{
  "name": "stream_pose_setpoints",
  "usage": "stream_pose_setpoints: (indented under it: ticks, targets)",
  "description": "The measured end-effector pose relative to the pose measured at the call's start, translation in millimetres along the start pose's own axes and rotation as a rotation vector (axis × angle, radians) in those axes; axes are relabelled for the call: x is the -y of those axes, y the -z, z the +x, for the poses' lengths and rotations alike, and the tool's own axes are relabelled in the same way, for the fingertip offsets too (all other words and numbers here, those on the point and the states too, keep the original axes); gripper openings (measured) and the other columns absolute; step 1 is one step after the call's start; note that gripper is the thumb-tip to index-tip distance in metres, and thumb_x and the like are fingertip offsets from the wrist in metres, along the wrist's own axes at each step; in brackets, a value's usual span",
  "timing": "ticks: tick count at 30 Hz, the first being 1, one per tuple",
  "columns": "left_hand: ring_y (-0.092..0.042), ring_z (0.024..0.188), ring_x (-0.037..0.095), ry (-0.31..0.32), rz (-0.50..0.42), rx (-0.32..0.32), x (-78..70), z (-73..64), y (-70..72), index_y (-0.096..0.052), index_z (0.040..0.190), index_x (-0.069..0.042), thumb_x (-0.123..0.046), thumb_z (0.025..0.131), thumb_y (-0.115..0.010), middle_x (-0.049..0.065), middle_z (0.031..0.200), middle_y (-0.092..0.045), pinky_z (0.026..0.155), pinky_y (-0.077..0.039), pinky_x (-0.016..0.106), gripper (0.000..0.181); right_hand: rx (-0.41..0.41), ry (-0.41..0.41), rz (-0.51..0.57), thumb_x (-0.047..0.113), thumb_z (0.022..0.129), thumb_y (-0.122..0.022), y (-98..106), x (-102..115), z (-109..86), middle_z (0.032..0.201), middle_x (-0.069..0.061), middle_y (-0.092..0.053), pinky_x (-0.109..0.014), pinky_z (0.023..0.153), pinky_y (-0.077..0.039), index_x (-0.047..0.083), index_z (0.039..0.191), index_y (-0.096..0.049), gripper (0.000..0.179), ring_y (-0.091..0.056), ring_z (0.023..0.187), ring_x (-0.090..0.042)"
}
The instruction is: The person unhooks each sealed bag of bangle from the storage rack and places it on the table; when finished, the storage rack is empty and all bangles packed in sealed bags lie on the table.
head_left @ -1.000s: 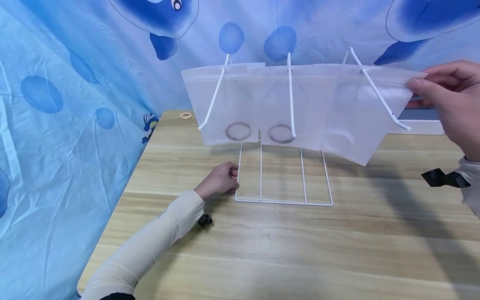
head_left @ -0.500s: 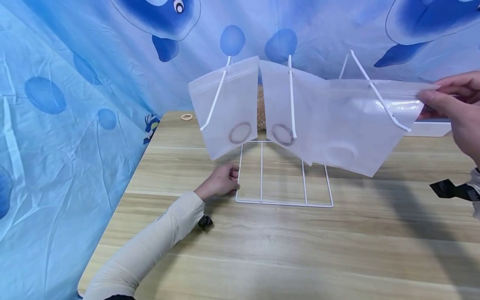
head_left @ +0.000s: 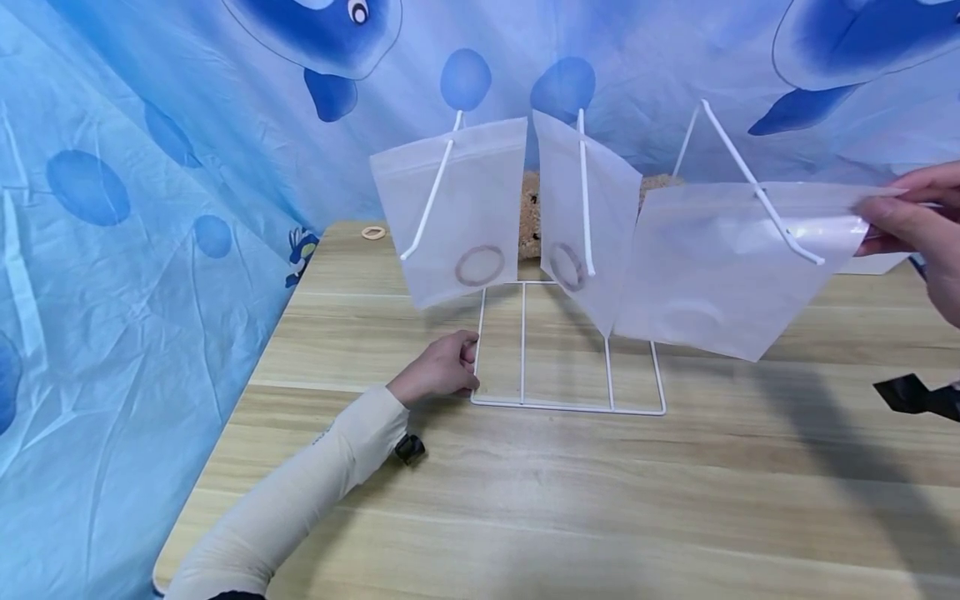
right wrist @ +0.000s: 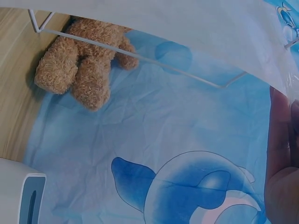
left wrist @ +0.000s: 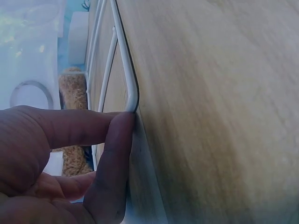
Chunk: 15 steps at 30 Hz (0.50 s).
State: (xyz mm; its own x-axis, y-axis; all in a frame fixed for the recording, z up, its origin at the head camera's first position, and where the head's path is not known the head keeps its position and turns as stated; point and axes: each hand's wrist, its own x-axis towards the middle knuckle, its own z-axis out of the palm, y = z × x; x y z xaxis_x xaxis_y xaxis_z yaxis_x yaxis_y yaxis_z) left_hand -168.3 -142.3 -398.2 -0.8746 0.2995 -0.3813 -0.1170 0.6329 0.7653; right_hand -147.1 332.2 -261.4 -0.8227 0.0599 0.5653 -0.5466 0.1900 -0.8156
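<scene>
In the head view, my left hand (head_left: 442, 364) pinches the left base wire of a white wire display rack (head_left: 570, 407); the left wrist view shows thumb and finger at its rounded corner. Three translucent zip bags hang from the rack's prongs: a left bag (head_left: 480, 196), a middle bag (head_left: 613, 225) turned at an angle, and a right bag (head_left: 697, 275). Dark ring shapes show low in the left and middle bags. My right hand (head_left: 926, 233) pinches the right bag's upper right corner. The right prong (head_left: 783, 235) still passes through that bag, partway along its length.
Behind the rack sits a brown teddy bear (right wrist: 93, 81), mostly covered by bags in the head view. A small wooden ring (head_left: 373, 233) lies at the table's back left. A white box (right wrist: 10, 196) stands at the back right. Blue printed cloth hangs behind.
My right hand has moved right and down, drawing the right bag along its prong towards the tip. The three bags have spread apart, and the middle one has turned. My left hand stays put.
</scene>
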Motion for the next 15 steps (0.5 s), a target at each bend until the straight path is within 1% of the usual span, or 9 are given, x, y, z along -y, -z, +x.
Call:
stream_pose_setpoints:
  ticks: [2,6,10,12,13,15]
  targets:
    - [-0.055,0.082,0.016,0.017,-0.03,0.005,0.2,-0.2,-0.6,-0.037,0.15,0.003,0.018,0.075,-0.069,0.01,0.101,-0.052,0.065,-0.062,0.03,0.083,-0.001,0.001,-0.021,-0.004,0.097,-0.06,1.6,-1.2,-1.1,0.089,0.003,-0.07,-0.01,0.064,-0.055,0.002,0.104,-0.07,0.014,-0.069,0.073,-0.001]
    - [-0.055,0.081,0.016,0.021,-0.035,0.004,-0.1,-0.3,-0.5,-0.036,0.15,0.003,0.019,0.076,-0.068,0.01,0.102,-0.051,0.065,-0.062,0.029,0.082,-0.009,-0.014,0.029,-0.001,0.095,-0.064,4.8,-5.8,-3.4,0.088,0.002,-0.071,-0.009,0.062,-0.054,0.002,0.102,-0.07,0.009,-0.07,0.071,-0.002]
    - [-0.054,0.081,0.016,0.017,-0.034,0.001,-2.1,0.2,-1.4,-0.035,0.151,0.004,0.02,0.076,-0.068,0.01,0.101,-0.051,0.065,-0.062,0.029,0.083,-0.023,-0.029,-0.028,-0.001,0.096,-0.063,10.1,-10.1,-6.0,0.087,0.004,-0.07,-0.009,0.061,-0.054,0.002,0.101,-0.07,0.009,-0.069,0.07,-0.001]
    - [-0.054,0.081,0.016,0.015,-0.035,0.003,-2.8,0.5,-2.1,-0.035,0.151,0.004,0.02,0.076,-0.068,0.011,0.101,-0.051,0.065,-0.062,0.029,0.083,-0.026,-0.033,-0.09,-0.005,0.098,-0.058,13.5,-11.7,-6.9,0.088,0.006,-0.069,-0.009,0.062,-0.054,0.003,0.1,-0.07,0.015,-0.069,0.071,0.001]
    - [-0.054,0.081,0.016,0.014,-0.036,0.007,-3.1,0.5,-2.5,-0.034,0.151,0.004,0.02,0.076,-0.068,0.011,0.101,-0.051,0.065,-0.062,0.029,0.084,-0.032,-0.046,-0.103,-0.005,0.098,-0.057,14.8,-12.4,-7.7,0.088,0.007,-0.068,-0.009,0.062,-0.054,0.004,0.1,-0.07,0.016,-0.069,0.071,0.001]
    - [-0.054,0.08,0.016,0.014,-0.026,0.007,-3.3,0.4,-2.8,-0.034,0.151,0.005,0.02,0.077,-0.068,0.01,0.101,-0.051,0.064,-0.062,0.029,0.084,-0.038,-0.066,-0.046,-0.006,0.097,-0.057,17.3,-14.5,-8.2,0.086,0.005,-0.069,-0.01,0.061,-0.054,0.003,0.097,-0.071,0.016,-0.069,0.071,0.0]
